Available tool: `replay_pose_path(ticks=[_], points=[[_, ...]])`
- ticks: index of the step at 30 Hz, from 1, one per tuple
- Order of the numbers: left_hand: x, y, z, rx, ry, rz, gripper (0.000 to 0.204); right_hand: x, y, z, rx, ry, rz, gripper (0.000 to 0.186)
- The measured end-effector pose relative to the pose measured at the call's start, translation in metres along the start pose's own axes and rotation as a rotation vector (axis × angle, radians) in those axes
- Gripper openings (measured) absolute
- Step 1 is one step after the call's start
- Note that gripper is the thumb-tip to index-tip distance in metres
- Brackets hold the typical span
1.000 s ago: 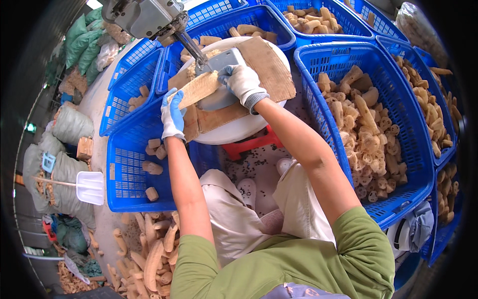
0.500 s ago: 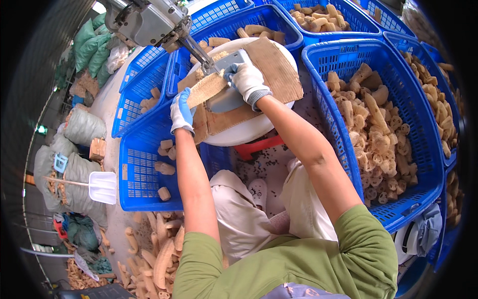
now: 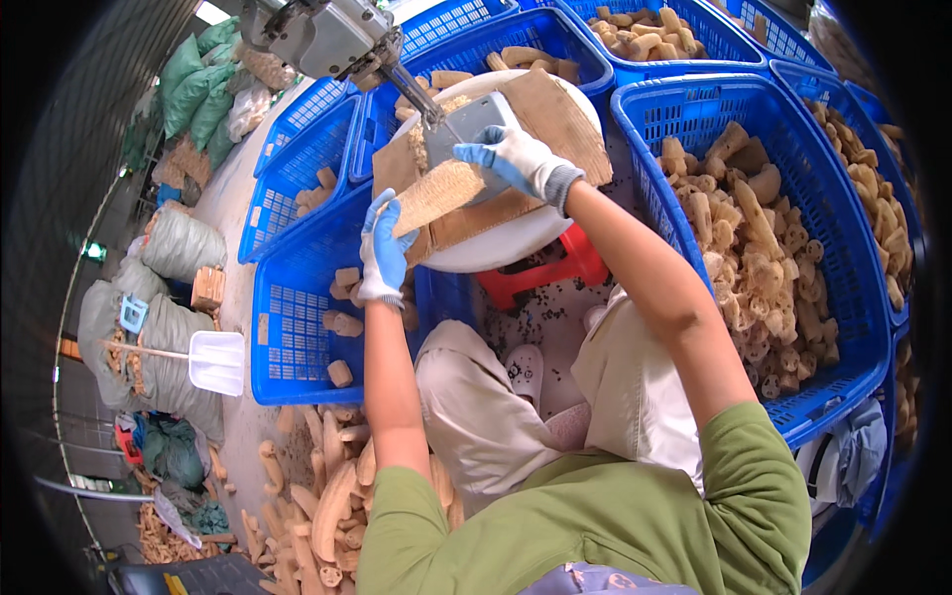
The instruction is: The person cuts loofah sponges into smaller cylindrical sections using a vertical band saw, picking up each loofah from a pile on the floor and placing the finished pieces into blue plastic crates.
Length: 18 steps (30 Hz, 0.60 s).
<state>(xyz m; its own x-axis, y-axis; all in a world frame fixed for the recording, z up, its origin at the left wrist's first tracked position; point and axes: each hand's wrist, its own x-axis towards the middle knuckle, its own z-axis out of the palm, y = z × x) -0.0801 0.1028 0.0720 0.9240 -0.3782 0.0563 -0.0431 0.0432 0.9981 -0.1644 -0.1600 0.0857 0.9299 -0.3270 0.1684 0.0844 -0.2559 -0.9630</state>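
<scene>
My left hand, in a white and blue glove, grips the near-left end of a tan dried loofah. The loofah slants up to the right over cardboard on a round white top. Just above its far end is my gloved right hand, fingers stretched out and apart, holding nothing that I can see. The slim tip of a grey metal machine comes down beside those fingers, over a grey metal plate. Loofah crumbs lie left of the plate.
A blue basket full of loofah pieces stands on the right. Another blue basket on the left holds several short pieces. Whole loofahs are heaped at lower left. A red stool shows under the white top; a white scoop is far left.
My left hand and the loofah have come down, away from the machine's tip. My right hand has let go of the loofah's far end, its fingers now stretched out. The view has shifted slightly.
</scene>
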Motion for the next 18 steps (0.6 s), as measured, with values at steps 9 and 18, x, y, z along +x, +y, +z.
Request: replay_pose_path(ticks=[9, 18], points=[[-0.105, -0.003, 0.008, -0.744, -0.362, -0.183, 0.049, -0.102, -0.027, -0.067, 0.557, 0.129, 0.069, 0.031], [-0.131, 0.003, 0.081, -0.779, -0.599, -0.561, 0.066, -0.249, 0.058, -0.215, -0.920, 0.675, 0.360, 0.033]])
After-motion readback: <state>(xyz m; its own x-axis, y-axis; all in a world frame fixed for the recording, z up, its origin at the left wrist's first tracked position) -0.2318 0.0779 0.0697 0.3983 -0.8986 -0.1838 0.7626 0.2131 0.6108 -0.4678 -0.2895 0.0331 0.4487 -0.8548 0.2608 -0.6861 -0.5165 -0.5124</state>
